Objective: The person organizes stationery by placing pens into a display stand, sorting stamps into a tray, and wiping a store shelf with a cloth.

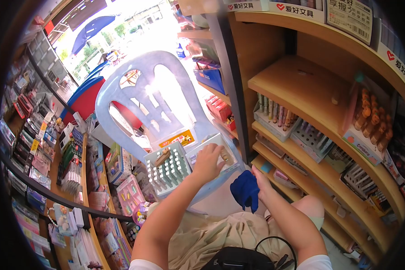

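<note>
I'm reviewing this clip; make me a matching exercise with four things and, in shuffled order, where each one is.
Things:
1. Dark blue cloth
2. Left hand
3. Orange-topped pens
4. Umbrella

Places:
A. At a pale box on the chair
B. In the bright area outdoors
C. In the right hand
D. Among the wooden shelves on the right

Pairs: 1-C, 2-A, 3-D, 4-B
</note>
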The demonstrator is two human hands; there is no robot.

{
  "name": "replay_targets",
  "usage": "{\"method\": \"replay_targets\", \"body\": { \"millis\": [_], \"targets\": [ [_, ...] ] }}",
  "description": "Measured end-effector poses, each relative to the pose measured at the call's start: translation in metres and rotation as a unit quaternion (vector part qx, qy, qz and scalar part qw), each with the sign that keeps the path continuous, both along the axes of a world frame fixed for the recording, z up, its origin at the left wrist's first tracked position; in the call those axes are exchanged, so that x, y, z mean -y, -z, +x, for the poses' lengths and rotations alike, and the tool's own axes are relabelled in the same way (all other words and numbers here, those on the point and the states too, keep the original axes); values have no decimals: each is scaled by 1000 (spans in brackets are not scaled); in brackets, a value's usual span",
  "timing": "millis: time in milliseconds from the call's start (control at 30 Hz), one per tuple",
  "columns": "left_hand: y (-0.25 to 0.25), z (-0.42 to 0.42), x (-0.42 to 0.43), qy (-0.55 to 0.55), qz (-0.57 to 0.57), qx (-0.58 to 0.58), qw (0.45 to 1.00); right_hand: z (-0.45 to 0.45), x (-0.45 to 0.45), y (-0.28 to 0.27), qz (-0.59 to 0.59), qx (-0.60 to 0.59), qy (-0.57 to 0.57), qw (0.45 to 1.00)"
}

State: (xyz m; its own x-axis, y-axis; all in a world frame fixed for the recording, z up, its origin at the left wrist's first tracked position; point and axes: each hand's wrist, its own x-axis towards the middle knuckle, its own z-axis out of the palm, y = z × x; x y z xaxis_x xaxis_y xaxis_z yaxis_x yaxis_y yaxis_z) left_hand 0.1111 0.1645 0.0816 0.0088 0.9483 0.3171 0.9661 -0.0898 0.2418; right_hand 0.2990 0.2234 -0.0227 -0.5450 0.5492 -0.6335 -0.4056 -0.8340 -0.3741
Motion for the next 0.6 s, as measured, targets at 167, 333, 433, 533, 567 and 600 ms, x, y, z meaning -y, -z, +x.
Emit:
{"method": "replay_targets", "body": {
  "millis": [167, 333, 433, 533, 567, 600],
  "targets": [
    [3, 5, -8, 2, 3, -18, 1000, -5, 2, -3, -14, -5, -18, 1000],
    [7, 7, -12, 10, -9, -41, 999, -4, 4, -14, 2, 4, -25, 1000],
    [7, 3, -15, -4, -10, -5, 1000, -5, 3, -6, 13, 4, -26, 1000],
    [1, 1, -14, -33, 19, 48, 998, -6, 1, -2, 12, 2, -23, 1000],
    [-3, -2, -12, -47, 51, 70, 995, -5, 0, 1, 9, 3, -19, 1000],
    [-6, -6, -10, -60, 82, 93, 991, -4, -4, 10, 0, -15, -14, 1000]
  ]
}}
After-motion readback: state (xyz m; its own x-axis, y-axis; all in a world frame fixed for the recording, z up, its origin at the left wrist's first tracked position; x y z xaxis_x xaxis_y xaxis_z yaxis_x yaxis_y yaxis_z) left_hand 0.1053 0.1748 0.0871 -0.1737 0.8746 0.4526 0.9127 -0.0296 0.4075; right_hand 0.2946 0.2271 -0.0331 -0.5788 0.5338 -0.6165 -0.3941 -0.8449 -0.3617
